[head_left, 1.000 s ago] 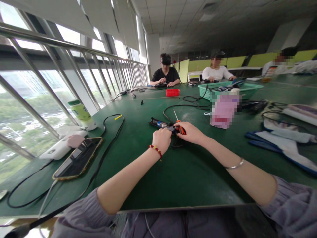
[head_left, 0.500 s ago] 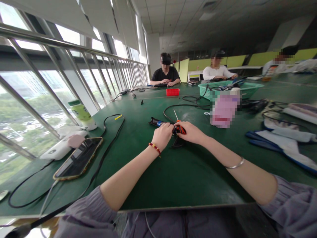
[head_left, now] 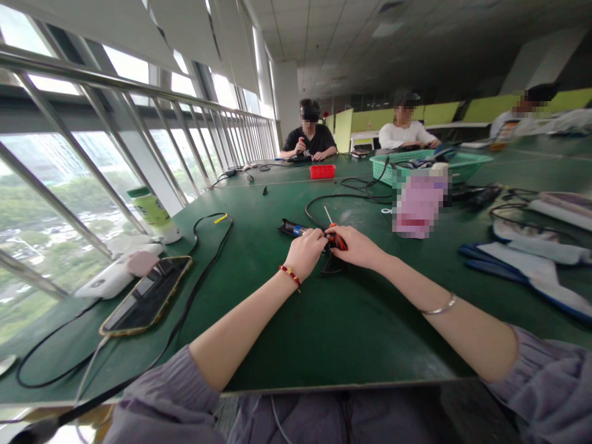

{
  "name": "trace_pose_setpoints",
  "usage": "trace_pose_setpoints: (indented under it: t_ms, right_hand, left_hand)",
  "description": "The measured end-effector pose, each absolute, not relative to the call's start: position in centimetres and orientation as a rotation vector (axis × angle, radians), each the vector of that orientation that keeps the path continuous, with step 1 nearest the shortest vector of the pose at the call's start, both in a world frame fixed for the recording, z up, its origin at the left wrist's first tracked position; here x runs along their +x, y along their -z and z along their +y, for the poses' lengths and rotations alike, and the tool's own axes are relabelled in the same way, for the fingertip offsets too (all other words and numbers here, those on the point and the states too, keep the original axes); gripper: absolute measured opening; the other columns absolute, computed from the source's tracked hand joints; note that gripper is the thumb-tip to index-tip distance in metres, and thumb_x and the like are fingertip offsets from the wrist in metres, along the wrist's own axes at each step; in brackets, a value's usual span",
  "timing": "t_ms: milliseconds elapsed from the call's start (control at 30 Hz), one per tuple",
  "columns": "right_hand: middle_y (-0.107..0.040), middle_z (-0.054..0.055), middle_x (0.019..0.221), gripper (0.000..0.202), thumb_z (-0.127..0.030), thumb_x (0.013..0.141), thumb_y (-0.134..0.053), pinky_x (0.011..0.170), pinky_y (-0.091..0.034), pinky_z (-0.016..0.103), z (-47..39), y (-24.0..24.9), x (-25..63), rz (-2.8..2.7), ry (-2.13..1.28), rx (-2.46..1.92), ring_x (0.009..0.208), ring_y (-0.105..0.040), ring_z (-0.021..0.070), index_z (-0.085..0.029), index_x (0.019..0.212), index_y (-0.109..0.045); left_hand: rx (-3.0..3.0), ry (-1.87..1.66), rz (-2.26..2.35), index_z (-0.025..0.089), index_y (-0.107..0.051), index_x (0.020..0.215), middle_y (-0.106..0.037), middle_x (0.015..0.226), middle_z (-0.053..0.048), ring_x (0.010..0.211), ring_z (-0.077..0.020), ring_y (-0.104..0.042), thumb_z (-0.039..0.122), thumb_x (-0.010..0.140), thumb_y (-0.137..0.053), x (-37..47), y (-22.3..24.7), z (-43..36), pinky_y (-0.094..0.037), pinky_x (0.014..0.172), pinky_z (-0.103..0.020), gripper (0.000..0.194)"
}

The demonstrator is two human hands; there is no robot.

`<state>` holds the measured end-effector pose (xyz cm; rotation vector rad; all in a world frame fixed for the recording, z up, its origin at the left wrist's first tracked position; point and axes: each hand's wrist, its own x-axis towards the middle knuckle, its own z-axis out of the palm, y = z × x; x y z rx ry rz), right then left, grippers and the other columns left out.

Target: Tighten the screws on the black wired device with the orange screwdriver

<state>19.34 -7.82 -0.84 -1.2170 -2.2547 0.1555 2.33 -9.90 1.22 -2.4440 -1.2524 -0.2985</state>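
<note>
Above the green table (head_left: 351, 327), my left hand (head_left: 306, 251) is closed around a dark tool with a blue band (head_left: 292, 229), whose black end sticks out to the left. Close beside it, my right hand (head_left: 355, 246) is wrapped round the orange and black handle of a screwdriver (head_left: 339, 240); the thin metal shaft points up and away from me. The fingertips of both hands nearly meet, and what lies between them is too small to make out. A black cable curves behind the hands.
A phone (head_left: 147, 297), a white device (head_left: 115, 271) and a green cup (head_left: 155, 216) stand at the left with black cables. A pink pouch (head_left: 420, 206), a green basket (head_left: 467, 168) and gloves (head_left: 531, 265) lie right. Beyond the red basket (head_left: 322, 171) sits a person.
My left hand has shifted slightly right, closer to my right hand. The person across the table has raised one hand.
</note>
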Motion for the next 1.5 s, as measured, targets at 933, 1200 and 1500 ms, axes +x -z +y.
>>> trace_pose_setpoints:
  t_ms: [933, 1200, 1500]
  right_hand:
    - [-0.058, 0.001, 0.065, 0.041, -0.053, 0.09, -0.036, 0.053, -0.036, 0.026, -11.3, -3.9, 20.3, -1.607, -0.194, -0.97, 0.054, -0.05, 0.0129, -0.021, 0.082, -0.061]
    - [-0.034, -0.005, 0.043, 0.051, -0.063, 0.086, -0.039, 0.043, -0.025, 0.025, -11.0, -3.4, 20.4, -1.481, -0.436, -0.913, 0.038, -0.032, 0.0093, -0.019, 0.068, -0.059]
    - [-0.035, -0.006, 0.041, 0.051, -0.065, 0.084, -0.04, 0.042, -0.025, 0.025, -11.1, -3.1, 20.1, -1.527, -0.495, -0.923, 0.038, -0.034, 0.0092, -0.02, 0.07, -0.059]
  left_hand:
    - [-2.373, 0.316, -1.299, 0.018, -0.065, 0.109, -0.061, 0.104, -0.011, 0.1, -0.0236, -0.054, 0.021, 0.092, -0.048, 2.5, -0.8, -9.8, -0.04, 0.081, -0.035, 0.024]
    - [-2.381, 0.252, -1.327, 0.015, -0.052, 0.128, -0.061, 0.112, -0.012, 0.102, -0.0243, -0.056, 0.024, 0.09, -0.051, 2.7, -0.2, -10.1, -0.041, 0.082, -0.035, 0.039]
    - [-2.253, 0.414, -1.468, 0.015, -0.063, 0.104, -0.062, 0.107, -0.011, 0.098, -0.024, -0.056, 0.023, 0.091, -0.043, 2.3, -0.5, -9.8, -0.041, 0.078, -0.036, 0.026]
